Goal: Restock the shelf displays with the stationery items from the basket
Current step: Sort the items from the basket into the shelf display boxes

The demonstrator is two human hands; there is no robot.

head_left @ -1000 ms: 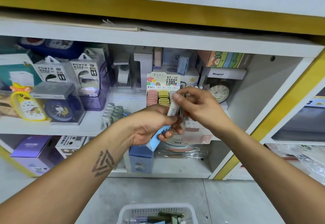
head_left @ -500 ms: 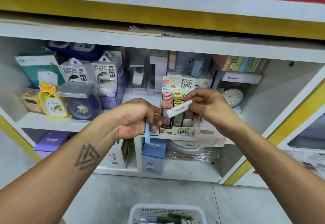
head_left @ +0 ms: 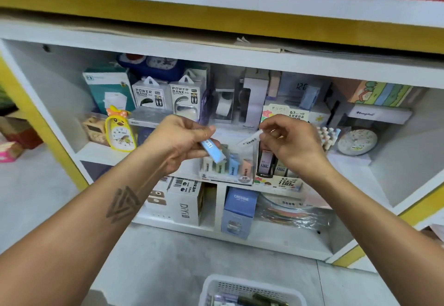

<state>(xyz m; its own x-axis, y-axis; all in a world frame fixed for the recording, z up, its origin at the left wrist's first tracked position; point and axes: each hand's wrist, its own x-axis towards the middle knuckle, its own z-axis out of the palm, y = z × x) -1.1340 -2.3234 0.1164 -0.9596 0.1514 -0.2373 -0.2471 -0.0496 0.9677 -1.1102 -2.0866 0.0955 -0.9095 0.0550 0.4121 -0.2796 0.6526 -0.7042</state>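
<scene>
Both hands have drifted apart since the last look, and the view has swung left. Nearest, the white basket (head_left: 252,290) sits on the floor at the bottom edge. Above it, the left hand (head_left: 179,143) pinches a blue lead case (head_left: 213,150), the right hand (head_left: 292,144) a white lead case (head_left: 249,138), open air between them. Behind, the clear 2B display box (head_left: 227,170) stands at the shelf's (head_left: 355,168) front edge.

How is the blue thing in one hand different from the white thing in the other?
The blue case is in the left hand; the white case is in the right hand. The blue case looks wider and tilts down to the right; the white case tilts up to the right. Both are small, slim and pinched in fingertips.
</scene>
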